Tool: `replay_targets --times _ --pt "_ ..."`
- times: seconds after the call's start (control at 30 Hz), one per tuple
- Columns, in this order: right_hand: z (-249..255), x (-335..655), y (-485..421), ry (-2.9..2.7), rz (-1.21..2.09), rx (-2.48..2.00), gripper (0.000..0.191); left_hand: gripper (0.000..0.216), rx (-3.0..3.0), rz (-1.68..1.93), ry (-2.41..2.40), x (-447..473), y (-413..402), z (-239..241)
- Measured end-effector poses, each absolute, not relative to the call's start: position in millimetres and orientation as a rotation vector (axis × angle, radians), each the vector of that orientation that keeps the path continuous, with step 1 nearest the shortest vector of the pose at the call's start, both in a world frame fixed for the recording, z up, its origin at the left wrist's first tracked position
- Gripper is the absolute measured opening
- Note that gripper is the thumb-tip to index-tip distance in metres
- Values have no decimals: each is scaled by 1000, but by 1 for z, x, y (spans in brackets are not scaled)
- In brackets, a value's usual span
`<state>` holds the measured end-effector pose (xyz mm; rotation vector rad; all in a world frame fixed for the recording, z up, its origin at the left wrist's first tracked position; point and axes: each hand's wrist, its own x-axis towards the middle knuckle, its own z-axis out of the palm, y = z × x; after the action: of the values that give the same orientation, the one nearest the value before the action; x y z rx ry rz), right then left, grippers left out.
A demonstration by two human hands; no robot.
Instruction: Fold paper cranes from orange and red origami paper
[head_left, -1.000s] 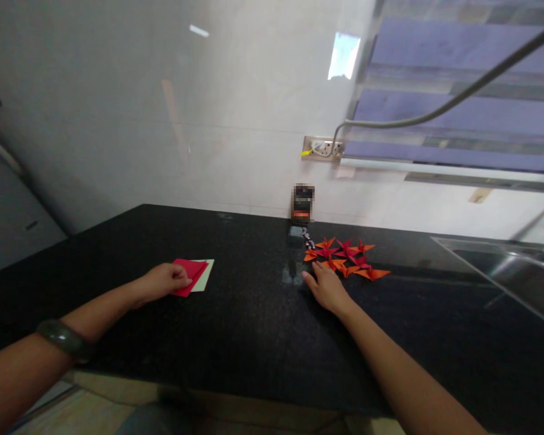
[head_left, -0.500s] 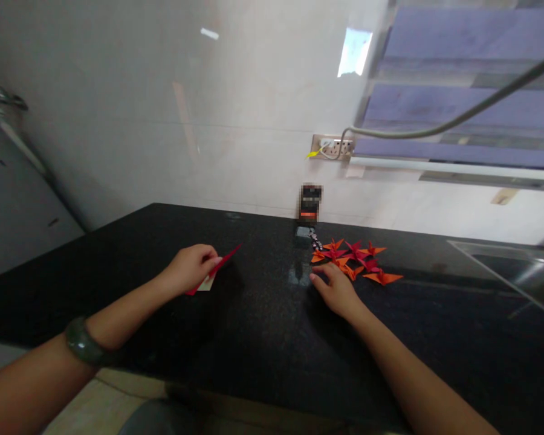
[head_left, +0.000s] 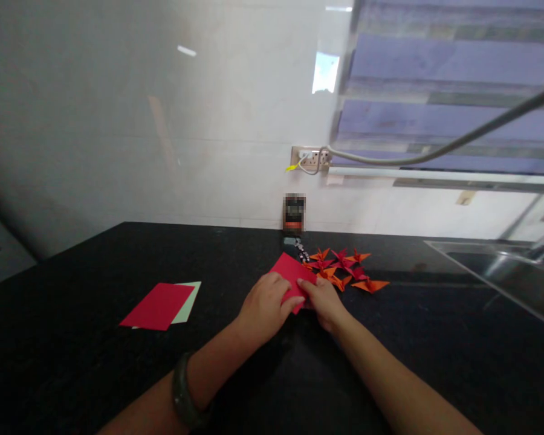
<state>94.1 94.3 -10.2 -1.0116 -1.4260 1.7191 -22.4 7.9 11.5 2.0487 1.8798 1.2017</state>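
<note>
Head cam: both hands are pinching one red paper square [head_left: 286, 269], the left hand [head_left: 263, 305] curling its fingers over the left side, the right hand [head_left: 324, 299] gripping the right side with its thumb on top. It's hanging out just left of a bunch of orange and red paper cranes [head_left: 342, 266] sitting on the black counter [head_left: 72, 338]. Further left, a second red sheet [head_left: 158, 307] is lying partly over a pale green sheet [head_left: 188, 305].
</note>
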Motion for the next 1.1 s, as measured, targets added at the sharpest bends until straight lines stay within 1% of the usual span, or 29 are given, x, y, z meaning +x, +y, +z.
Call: replay_targets --times 0.07,0.1,0.17,0.23,0.27,0.3,0.33,0.4,0.43,0.5,0.63,0.87,0.9,0.97,1.1 --pt "-12 102 102 -1458 1639 -947 18 29 1629 1343 1913 -26 14 14" --pt "-11 106 105 -1535 1547 -921 21 33 1381 1367 1870 -28 16 15" --pt "-8 114 108 -1830 1222 -794 23 44 903 1325 1649 -32 18 21" --pt "-5 121 108 -2097 815 -570 20 55 596 1281 1316 -35 19 25" --pt "-3 123 106 -2212 655 -486 25 63 505 1248 1176 -36 19 27" --pt "-2 124 104 -2293 526 -435 30 65 444 1247 1061 -36 19 28" --pt "-1 125 101 -2356 427 -412 34 60 396 1271 988 -36 19 27" --pt "-1 125 96 -2458 339 -402 39 42 346 1336 943 -37 20 24" --pt "-2 124 94 -2462 330 -391 39 32 346 1366 944 -37 21 22" --pt "-3 123 90 -2400 368 -389 33 22 390 1414 953 -39 21 19" --pt "-4 119 87 -2168 529 -479 11 20 476 1496 870 -40 19 15" --pt "-12 110 92 -1866 801 -717 19 22 556 1410 815 -34 18 7" --pt "-13 110 93 -1864 854 -717 19 26 547 1402 824 -33 18 6" --pt "-14 110 93 -1890 920 -743 18 42 571 1430 867 -33 17 3" --pt "-13 112 92 -1959 895 -792 18 57 824 1519 1157 -34 16 2"
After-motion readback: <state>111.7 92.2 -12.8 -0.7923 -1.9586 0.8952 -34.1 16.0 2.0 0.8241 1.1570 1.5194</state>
